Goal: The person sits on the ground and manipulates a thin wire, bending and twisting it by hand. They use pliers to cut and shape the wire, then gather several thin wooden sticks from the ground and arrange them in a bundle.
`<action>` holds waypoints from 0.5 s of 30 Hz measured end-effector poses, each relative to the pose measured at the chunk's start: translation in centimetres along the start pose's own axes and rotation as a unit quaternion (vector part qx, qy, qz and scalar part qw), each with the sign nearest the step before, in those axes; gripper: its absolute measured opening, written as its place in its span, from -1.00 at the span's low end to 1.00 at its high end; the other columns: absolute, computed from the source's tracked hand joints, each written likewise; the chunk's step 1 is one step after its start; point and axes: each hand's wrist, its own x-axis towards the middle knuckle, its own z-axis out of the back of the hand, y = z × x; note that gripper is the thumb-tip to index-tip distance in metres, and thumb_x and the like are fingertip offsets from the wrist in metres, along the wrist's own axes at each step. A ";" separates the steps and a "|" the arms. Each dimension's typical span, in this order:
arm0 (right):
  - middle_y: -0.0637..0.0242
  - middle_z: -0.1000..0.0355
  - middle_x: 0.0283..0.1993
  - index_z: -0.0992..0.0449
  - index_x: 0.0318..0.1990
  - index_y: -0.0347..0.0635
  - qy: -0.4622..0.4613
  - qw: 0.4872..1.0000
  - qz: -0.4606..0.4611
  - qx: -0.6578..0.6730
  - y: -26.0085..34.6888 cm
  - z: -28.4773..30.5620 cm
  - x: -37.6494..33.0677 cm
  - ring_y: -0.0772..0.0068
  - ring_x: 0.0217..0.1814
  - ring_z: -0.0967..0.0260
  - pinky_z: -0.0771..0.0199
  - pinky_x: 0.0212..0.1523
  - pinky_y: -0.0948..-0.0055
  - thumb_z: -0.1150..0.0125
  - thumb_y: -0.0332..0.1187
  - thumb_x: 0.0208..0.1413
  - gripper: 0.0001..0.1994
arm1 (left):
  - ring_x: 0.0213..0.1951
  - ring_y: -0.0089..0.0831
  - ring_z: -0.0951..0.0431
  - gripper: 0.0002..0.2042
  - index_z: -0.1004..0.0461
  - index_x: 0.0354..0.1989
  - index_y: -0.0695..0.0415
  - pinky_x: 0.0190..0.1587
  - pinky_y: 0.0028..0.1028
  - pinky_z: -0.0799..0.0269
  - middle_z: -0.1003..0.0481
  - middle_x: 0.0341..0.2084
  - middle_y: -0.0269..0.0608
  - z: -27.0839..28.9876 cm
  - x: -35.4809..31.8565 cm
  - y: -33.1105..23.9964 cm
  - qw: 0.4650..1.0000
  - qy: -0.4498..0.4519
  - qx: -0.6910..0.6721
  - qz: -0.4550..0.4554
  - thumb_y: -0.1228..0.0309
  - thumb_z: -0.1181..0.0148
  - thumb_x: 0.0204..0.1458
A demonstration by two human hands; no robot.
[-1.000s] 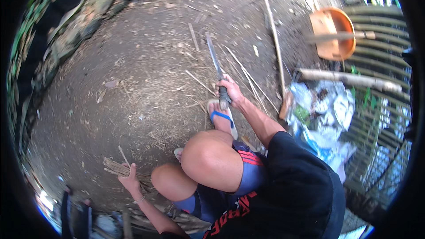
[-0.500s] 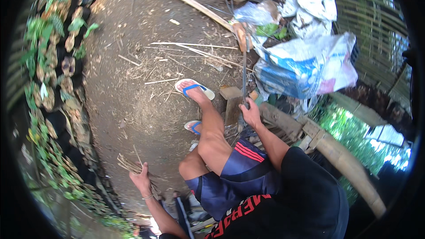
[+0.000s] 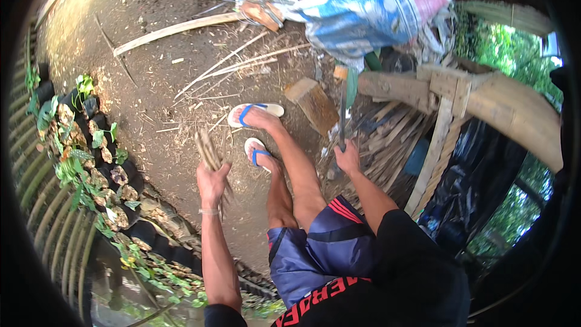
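Observation:
My left hand (image 3: 212,184) is closed round a small bundle of thin split sticks (image 3: 207,150), held out to the left of my feet. The sticks poke up past my thumb, and a few ends show below the hand. In my right hand (image 3: 348,158) is a long-bladed knife (image 3: 343,109), its blade pointing away from me. Its handle is mostly covered by my fingers. A squared wooden block (image 3: 315,108) stands on the ground to the left of the blade, apart from it.
Thin strips (image 3: 227,69) and shavings lie on the dirt beyond my sandals (image 3: 257,112). A white and blue sack (image 3: 363,15) lies at the far right. Split wood (image 3: 390,145) is piled beside a bamboo frame (image 3: 514,106). Potted plants (image 3: 97,145) line the left.
My view has turned, shifting the surroundings. My left hand has come up and inward with the sticks, nearer my feet. The knife stays in my right hand, now farther from the sack.

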 end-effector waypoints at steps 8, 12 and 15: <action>-0.10 -0.39 0.25 -0.43 0.19 -0.27 -0.070 0.992 -0.072 0.074 -3.0 -10.7 5.5 -0.25 0.25 -0.39 -0.45 0.22 -0.08 -0.36 -0.16 0.16 -0.47 | -0.48 -0.58 -0.44 -0.79 -0.56 -0.31 0.22 -0.40 -0.43 -0.39 -0.50 -0.53 -0.39 -15.0 3.3 -2.8 0.990 0.128 0.057 -0.033 0.38 -0.48 0.06; -0.17 -0.36 0.21 -0.34 0.28 -0.32 -0.107 0.977 -0.106 0.150 -2.6 -16.3 7.7 -0.32 0.29 -0.34 -0.41 0.27 -0.11 -0.38 -0.08 0.19 -0.36 | -0.49 -0.51 -0.57 -0.83 -0.62 -0.35 0.24 -0.39 -0.39 -0.50 -0.63 -0.52 -0.23 -22.2 5.8 -2.2 0.973 0.170 0.154 -0.034 0.40 -0.46 0.04; -0.24 -0.33 0.21 -0.30 0.32 -0.35 -0.125 0.966 -0.111 0.198 -2.4 -18.4 8.0 -0.37 0.30 -0.31 -0.37 0.30 -0.13 -0.40 -0.03 0.19 -0.28 | -0.49 -0.44 -0.60 -0.79 -0.64 -0.32 0.26 -0.37 -0.36 -0.53 -0.65 -0.51 -0.18 -26.4 6.5 -1.9 0.973 0.160 0.149 -0.078 0.36 -0.46 0.03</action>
